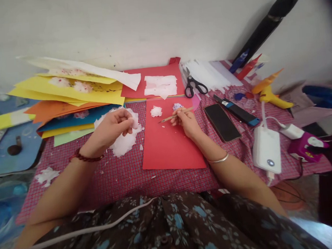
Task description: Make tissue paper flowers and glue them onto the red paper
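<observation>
My right hand (186, 122) grips a slim wooden pencil (167, 119), its dark tip angled left over a red sheet (174, 150). On that sheet lie a small cluster of white paper bits (156, 111) and a small purplish-white cluster (177, 106), the latter just beyond my right fingers. My left hand (116, 126) is closed in a pinch, thumb against forefinger; whatever sits between the fingertips is too small to make out. Below and behind it spreads a heap of thin white paper pieces (124, 145), left of the red sheet.
Black scissors (194, 85), a phone (222, 122), a blue-black utility knife (236, 111), a yellow glue gun (274, 97) and a white power bank (267, 149) lie to the right. Stacked coloured sheets (66, 103) fill the back left. A cable (105, 226) crosses my front.
</observation>
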Demonstrator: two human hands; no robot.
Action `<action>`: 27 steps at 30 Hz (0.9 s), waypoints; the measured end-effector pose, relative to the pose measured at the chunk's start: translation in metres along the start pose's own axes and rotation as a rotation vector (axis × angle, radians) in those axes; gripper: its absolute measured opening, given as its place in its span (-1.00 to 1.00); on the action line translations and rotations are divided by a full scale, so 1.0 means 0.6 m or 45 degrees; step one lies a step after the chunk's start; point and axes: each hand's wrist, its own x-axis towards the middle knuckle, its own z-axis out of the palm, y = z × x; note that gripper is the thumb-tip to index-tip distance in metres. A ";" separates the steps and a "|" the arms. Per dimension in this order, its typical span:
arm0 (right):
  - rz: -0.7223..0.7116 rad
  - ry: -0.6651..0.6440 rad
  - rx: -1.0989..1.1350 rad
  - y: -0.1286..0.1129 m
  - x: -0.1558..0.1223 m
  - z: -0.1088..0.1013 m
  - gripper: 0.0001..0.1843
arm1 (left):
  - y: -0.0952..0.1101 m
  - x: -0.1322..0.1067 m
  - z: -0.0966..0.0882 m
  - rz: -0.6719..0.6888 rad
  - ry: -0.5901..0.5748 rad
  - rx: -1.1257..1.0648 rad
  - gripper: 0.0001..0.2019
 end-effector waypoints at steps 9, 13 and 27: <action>-0.015 0.184 -0.069 -0.007 0.023 -0.012 -0.64 | 0.010 0.109 0.054 -0.105 -0.398 -0.201 -0.87; -0.014 0.194 -0.104 -0.005 0.031 -0.008 -0.64 | -0.005 0.147 0.067 -0.112 -0.366 -0.145 -0.90; -0.154 0.176 -0.200 0.010 0.052 -0.002 -0.58 | -0.023 0.158 0.057 0.125 -0.346 0.391 -0.90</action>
